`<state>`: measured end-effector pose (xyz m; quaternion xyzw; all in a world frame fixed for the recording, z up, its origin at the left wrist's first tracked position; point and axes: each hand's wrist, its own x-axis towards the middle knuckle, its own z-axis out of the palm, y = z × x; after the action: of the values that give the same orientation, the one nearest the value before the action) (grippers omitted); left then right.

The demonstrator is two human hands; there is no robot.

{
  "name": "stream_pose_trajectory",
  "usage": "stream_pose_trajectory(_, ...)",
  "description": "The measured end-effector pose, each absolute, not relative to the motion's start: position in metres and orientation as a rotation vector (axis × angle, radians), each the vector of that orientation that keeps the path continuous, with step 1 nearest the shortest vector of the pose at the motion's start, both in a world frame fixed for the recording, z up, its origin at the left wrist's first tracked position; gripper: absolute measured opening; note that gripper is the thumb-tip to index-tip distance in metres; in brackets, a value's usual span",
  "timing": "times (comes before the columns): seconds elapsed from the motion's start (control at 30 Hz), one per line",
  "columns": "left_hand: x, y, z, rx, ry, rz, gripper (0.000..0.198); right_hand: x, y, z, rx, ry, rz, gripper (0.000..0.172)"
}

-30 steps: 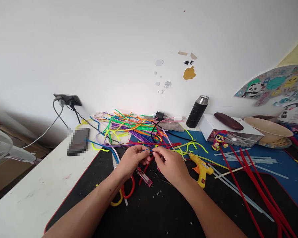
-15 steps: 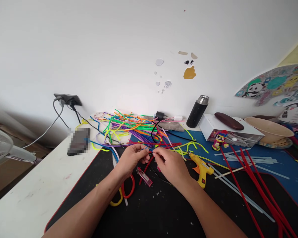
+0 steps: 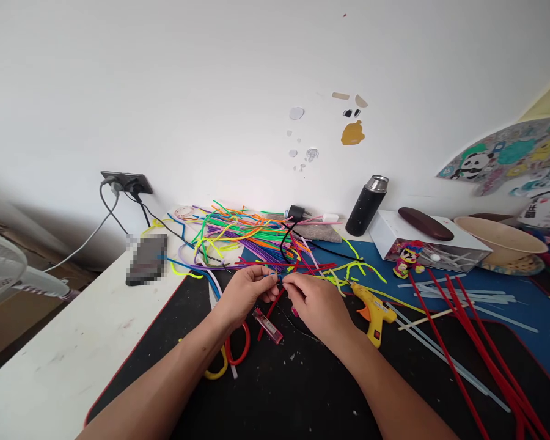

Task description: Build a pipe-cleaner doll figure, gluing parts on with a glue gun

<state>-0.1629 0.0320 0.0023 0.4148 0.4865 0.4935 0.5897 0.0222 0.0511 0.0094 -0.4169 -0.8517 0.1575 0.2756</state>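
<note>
Only the view shifts slightly; left hand [image 3: 250, 293] and right hand [image 3: 319, 300] stay centre frame, fingers pinched together, apparently on a small blue piece [image 3: 279, 278] between them, likely braced both sides for control. Glue gun [image 3: 373, 305] right of centre, probably kept handy.

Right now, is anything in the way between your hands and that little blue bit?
Nothing visible: the left hand and right hand both pinch right at the little blue bit.

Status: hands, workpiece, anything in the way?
Left hand and right hand pinched close together. Small blue piece between them, mostly hidden. Scissors near left, yellow glue gun near right; neither blocking.
</note>
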Motion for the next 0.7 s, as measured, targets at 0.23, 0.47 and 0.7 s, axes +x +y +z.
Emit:
stream_pose_trajectory(0.23, -0.1619, 0.0319, 0.0049, 0.954, 1.158, 1.158, 0.035, 0.022, 0.0493, 0.0107, -1.142, -2.215, 0.503, 0.014)
stream_pose_trajectory(0.47, -0.161, 0.0318, 0.0056, 0.941, 1.141, 1.152, 0.036, 0.0219, 0.0498, 0.0106, -1.179, -2.201, 0.532, 0.014)
stream_pose_trajectory(0.7, -0.162, 0.0323, 0.003, 0.972, 1.132, 1.135, 0.034, 0.0233, 0.0511, 0.0104, -1.147, -2.229, 0.45, 0.015)
